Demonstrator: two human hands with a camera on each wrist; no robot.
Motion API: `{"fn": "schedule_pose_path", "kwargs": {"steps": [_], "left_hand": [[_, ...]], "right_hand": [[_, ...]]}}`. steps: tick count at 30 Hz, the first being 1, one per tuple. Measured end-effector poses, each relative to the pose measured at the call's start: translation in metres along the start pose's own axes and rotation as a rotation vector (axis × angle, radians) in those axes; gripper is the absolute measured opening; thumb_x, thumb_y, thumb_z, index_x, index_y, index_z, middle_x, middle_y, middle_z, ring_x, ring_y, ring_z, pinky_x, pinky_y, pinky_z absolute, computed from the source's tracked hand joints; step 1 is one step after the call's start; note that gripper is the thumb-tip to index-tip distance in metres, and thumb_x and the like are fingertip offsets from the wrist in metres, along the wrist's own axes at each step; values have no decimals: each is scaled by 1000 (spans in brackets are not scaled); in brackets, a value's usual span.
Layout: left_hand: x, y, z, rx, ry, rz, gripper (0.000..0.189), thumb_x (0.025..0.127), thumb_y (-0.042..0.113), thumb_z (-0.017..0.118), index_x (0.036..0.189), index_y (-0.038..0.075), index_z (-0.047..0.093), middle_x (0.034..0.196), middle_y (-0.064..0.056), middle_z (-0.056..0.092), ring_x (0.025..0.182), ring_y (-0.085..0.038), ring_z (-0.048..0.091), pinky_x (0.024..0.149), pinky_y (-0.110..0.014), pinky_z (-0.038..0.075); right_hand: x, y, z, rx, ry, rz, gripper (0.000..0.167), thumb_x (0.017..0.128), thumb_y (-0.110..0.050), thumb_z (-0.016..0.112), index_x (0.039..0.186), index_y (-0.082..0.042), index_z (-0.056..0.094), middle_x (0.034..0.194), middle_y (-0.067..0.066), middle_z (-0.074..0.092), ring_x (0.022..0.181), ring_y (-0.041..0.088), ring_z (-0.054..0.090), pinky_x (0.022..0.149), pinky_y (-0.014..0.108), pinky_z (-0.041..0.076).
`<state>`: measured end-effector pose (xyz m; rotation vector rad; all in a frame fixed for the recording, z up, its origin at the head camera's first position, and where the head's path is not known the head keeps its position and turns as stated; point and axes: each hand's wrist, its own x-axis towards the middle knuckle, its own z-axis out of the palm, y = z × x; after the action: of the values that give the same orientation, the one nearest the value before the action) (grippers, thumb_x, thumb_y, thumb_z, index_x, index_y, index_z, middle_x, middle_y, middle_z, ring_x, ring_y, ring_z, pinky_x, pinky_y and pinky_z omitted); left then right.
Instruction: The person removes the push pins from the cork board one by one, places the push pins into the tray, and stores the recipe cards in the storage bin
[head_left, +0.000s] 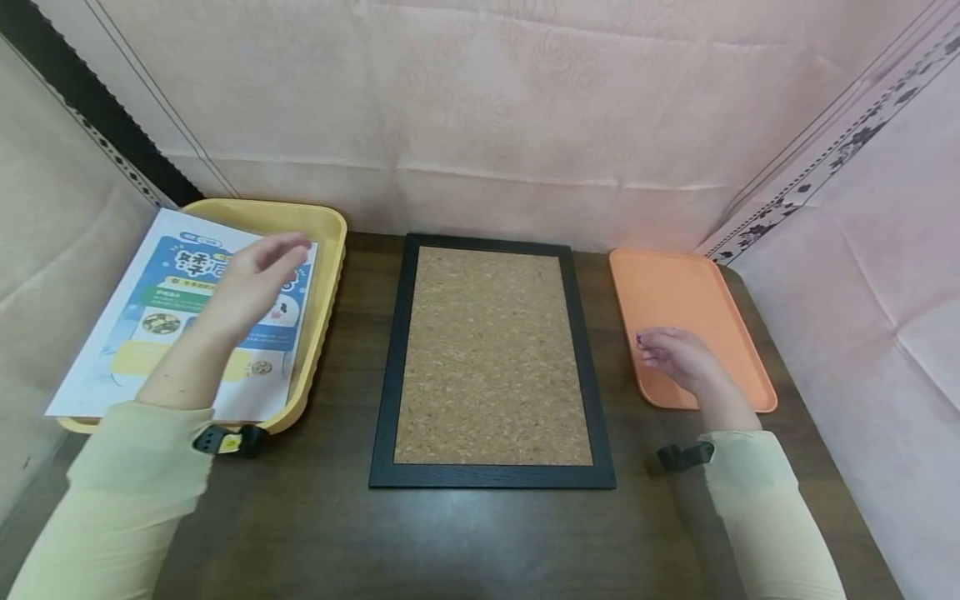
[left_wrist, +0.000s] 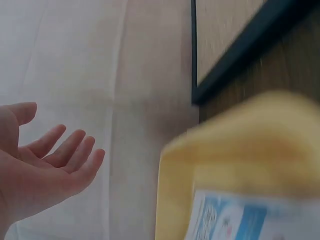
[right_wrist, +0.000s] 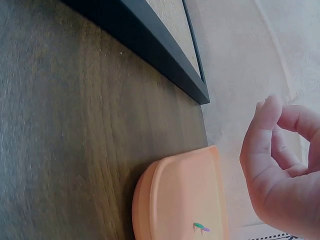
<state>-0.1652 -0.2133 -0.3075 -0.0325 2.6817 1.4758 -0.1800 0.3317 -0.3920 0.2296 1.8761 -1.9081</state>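
Note:
My left hand (head_left: 262, 275) hovers over printed posters (head_left: 262, 337) lying in a yellow tray (head_left: 330, 258). Its fingers are relaxed and apart, with nothing held, as the left wrist view also shows. On the right, my right hand (head_left: 682, 358) is above the orange tray (head_left: 720, 333), thumb and fingers curled with their tips together. A small purple pin (head_left: 639, 340) shows at those fingertips; most of it is hidden. A green and a purple pushpin (right_wrist: 201, 227) lie in the orange tray. Between the hands lies a cork board (head_left: 495, 358) in a black frame (head_left: 491, 477).
Dark wooden table (head_left: 480, 542) lies under everything. Pale cloth walls (head_left: 525, 108) close in the back and both sides. The posters overhang the yellow tray's left rim. Dark wrist straps (head_left: 232, 442) sit on both sleeves.

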Motion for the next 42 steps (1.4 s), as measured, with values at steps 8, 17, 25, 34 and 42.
{"fn": "schedule_pose_path", "kwargs": {"steps": [8, 17, 25, 34, 42], "left_hand": [[10, 12, 45, -129, -50, 105, 53, 98, 41, 41, 141, 10, 39, 144, -12, 42, 132, -27, 40, 111, -46, 33], [14, -2, 81, -207, -118, 169, 48, 98, 38, 43, 135, 7, 46, 135, -15, 52, 124, -27, 49, 107, -46, 38], [11, -9, 95, -223, -187, 151, 47, 98, 37, 44, 134, 8, 46, 136, -13, 50, 125, -28, 48, 110, -47, 35], [8, -14, 101, -209, -213, 114, 46, 98, 36, 45, 135, 9, 45, 139, -15, 47, 125, -28, 48, 111, -47, 34], [11, -18, 107, -220, -253, 88, 47, 99, 35, 43, 136, 6, 44, 139, -16, 46, 125, -30, 47, 110, -46, 35]], "right_hand": [[-2, 2, -8, -35, 24, 9, 29, 96, -10, 49, 80, -22, 70, 76, -8, 67, 70, 5, 64, 68, 16, 55], [-7, 5, -23, -90, 80, 13, 23, 95, -13, 52, 82, -24, 67, 79, -9, 67, 74, 3, 65, 70, 15, 55], [-10, 16, -39, -321, 215, 48, 7, 93, -16, 55, 95, -14, 62, 75, -14, 65, 70, 0, 63, 69, 17, 55], [-6, 25, -45, -367, 261, 125, 29, 92, -15, 57, 113, 6, 55, 70, -10, 66, 67, 4, 65, 69, 22, 57], [-9, 28, -43, -335, 244, 147, 28, 93, -13, 54, 112, 8, 57, 70, -9, 67, 66, 5, 66, 68, 23, 58]]}}
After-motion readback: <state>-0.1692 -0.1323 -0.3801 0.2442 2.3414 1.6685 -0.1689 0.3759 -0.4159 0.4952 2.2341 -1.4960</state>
